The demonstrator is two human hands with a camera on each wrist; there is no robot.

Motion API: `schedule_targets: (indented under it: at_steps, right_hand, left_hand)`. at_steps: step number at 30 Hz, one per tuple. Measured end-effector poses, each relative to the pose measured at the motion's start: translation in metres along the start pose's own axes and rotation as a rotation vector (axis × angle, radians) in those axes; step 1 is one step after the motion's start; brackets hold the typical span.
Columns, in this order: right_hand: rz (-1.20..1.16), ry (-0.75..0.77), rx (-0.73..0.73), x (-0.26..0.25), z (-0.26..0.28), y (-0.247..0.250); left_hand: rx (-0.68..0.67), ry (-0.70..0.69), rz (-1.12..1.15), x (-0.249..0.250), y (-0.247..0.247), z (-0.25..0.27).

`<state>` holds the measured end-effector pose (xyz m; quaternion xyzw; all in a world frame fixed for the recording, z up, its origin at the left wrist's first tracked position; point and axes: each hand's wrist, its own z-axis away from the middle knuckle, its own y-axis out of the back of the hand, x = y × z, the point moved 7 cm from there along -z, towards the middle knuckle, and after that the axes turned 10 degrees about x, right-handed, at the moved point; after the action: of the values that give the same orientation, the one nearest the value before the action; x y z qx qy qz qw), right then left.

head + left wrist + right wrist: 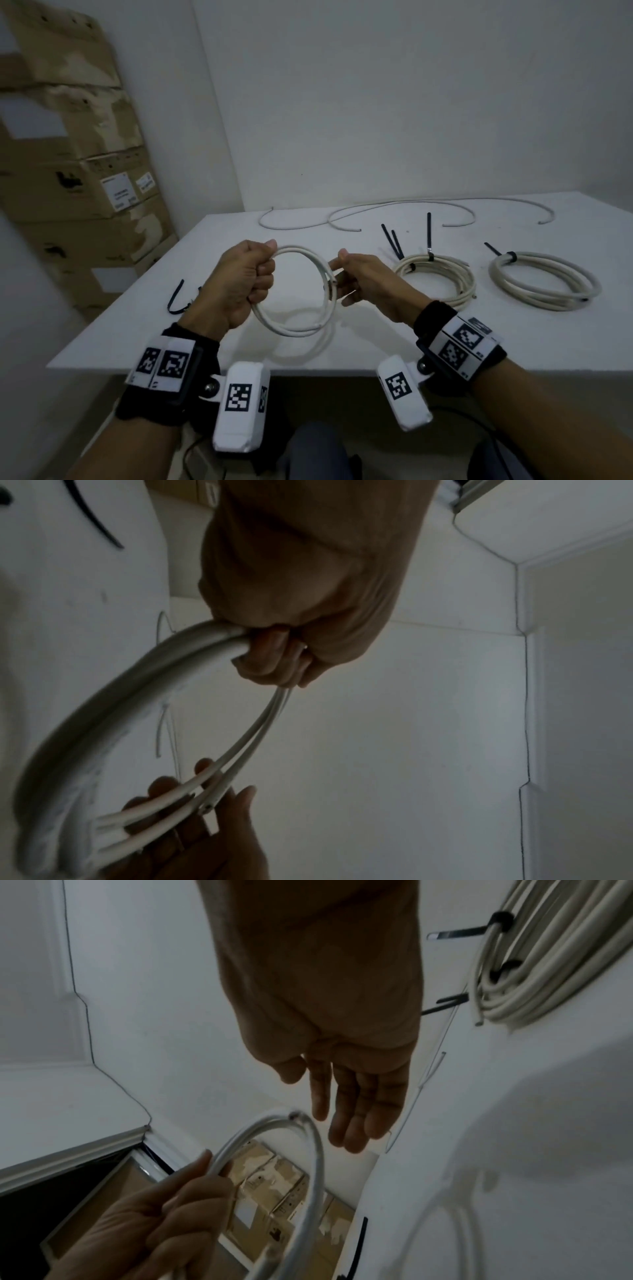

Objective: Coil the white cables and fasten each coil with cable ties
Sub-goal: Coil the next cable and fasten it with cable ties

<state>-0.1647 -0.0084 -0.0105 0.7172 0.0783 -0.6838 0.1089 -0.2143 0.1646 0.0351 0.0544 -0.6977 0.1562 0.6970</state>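
Gripping the new coil [298, 291] in a closed left hand [239, 281], right hand [363, 281] slack-fingered at its loose end, the person probably needs a cable tie [174, 301] next.

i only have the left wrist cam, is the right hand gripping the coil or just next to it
observer: just next to it. The right wrist view shows the right hand with straight fingers beside the cut end of the held coil. Only the left hand grips it.
operator: any finished coils on the table
observer: two, to the right of the hands: a middle coil and a far right coil, both with black ties on.
operator: cables still to do?
observer: yes, loose white cables lie uncoiled along the far side of the table.
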Motion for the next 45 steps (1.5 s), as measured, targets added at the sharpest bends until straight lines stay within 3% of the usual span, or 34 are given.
schedule_targets:
  at_steps: [11,19,23,30,36,39,43,45]
  right_hand:
    - [0.631,0.026,-0.357,0.010,-0.039,-0.120]
    - [1.068,0.172,-0.534,0.018,-0.045,-0.190]
    - [1.301,0.321,-0.521,0.024,-0.037,-0.195]
    - [1.334,0.437,-0.391,0.014,-0.018,-0.133]
    - [1.180,0.518,-0.052,-0.023,0.023,-0.028]
    - [1.076,0.655,0.088,-0.042,0.061,0.013]
    - [1.134,0.790,0.077,-0.042,0.114,0.037]
    - [1.243,0.717,-0.013,-0.027,0.127,0.041]
  left_hand:
    - [0.122,-0.018,-0.080,0.016,0.115,0.009]
    - [0.231,0.033,-0.110,0.005,0.162,0.022]
    - [0.233,0.048,-0.108,0.003,0.162,0.020]
    - [0.181,0.042,-0.153,0.002,0.118,0.010]
    - [0.109,0.148,-0.168,-0.014,0.041,-0.005]
    - [0.029,0.173,-0.203,-0.020,-0.011,-0.009]
    - [-0.076,0.113,-0.301,-0.023,-0.084,-0.005]
    - [-0.129,0.094,-0.335,-0.024,-0.113,-0.002]
